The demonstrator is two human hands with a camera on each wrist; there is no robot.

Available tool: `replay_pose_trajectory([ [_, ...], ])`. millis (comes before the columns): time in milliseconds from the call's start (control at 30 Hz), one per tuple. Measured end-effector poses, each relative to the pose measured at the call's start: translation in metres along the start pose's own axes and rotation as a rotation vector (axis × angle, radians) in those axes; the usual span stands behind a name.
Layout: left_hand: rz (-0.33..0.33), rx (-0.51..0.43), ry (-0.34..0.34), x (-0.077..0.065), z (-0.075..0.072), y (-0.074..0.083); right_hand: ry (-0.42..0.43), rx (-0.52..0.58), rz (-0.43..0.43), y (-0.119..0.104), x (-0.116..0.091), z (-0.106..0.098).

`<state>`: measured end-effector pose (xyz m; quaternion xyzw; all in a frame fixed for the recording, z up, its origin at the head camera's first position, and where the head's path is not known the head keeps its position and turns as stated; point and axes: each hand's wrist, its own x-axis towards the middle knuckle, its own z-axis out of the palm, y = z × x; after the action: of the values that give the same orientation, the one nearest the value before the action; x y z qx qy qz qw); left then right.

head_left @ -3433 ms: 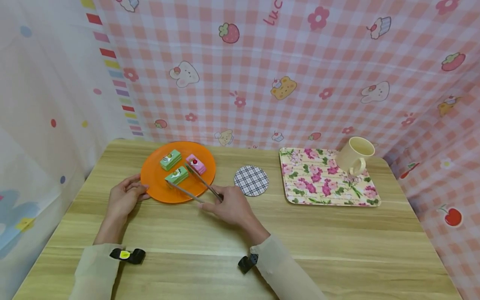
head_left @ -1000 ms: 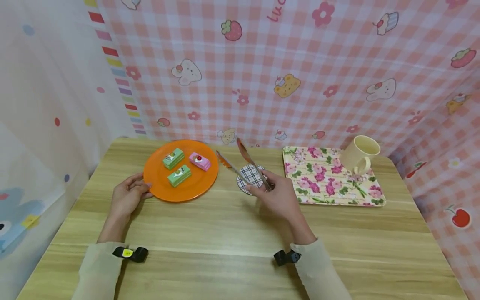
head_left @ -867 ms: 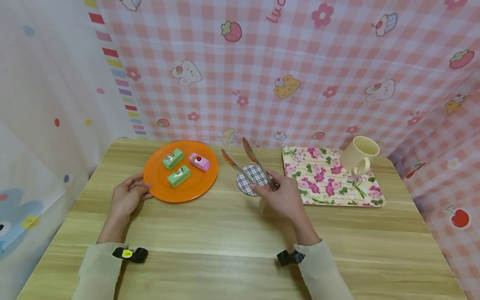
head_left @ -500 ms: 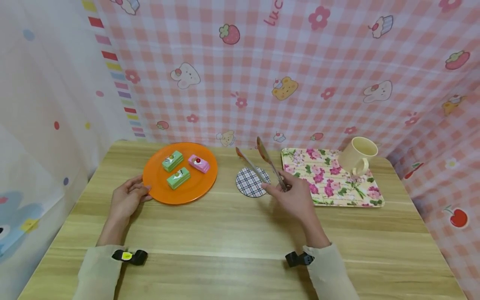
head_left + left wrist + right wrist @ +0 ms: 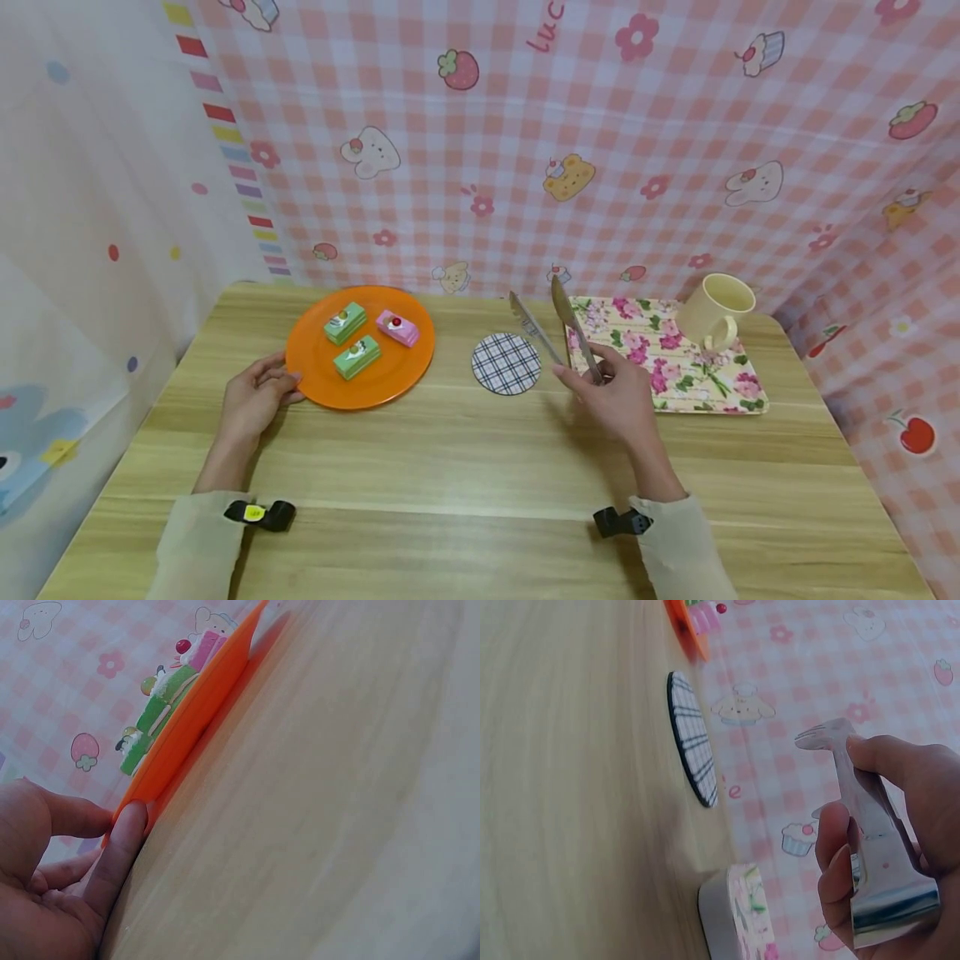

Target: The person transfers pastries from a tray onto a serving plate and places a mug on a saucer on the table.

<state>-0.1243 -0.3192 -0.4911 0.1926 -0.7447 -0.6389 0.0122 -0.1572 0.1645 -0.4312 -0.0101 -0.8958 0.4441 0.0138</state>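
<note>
My left hand (image 5: 255, 398) pinches the left rim of an orange plate (image 5: 382, 387) between thumb and finger, as the left wrist view shows up close. On the plate lie two green cake slices (image 5: 357, 358) and a pink cake slice (image 5: 397, 328) with a red cherry on top. My right hand (image 5: 617, 396) grips metal tongs (image 5: 577, 325), their arms spread apart with nothing between the tips. In the head view the tongs overlap the left edge of a floral tray (image 5: 682, 367). The right wrist view shows the tongs' bent end (image 5: 896, 911) against my palm.
Between plate and tray lies a round checked coaster (image 5: 506, 364). A cream mug (image 5: 714, 312) stands on the tray's back right part. A pink gingham curtain (image 5: 480, 125) hangs along the wooden table's (image 5: 450, 500) back edge.
My right hand has carried the tongs from the cake slices on the plate, rightward past the coaster, to the tray's left edge. The left hand keeps its place at the plate.
</note>
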Motion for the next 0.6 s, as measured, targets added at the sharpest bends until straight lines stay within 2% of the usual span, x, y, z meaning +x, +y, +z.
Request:
replay_pose_trajectory([
  [300, 0.014, 0.033, 0.007, -0.004, -0.001, 0.001, 0.01, 0.004, 0.066, 0.013, -0.004, -0.01],
  [600, 0.005, 0.012, 0.008, -0.003, 0.001, 0.0, 0.041, -0.042, 0.119, 0.021, -0.009, -0.023],
])
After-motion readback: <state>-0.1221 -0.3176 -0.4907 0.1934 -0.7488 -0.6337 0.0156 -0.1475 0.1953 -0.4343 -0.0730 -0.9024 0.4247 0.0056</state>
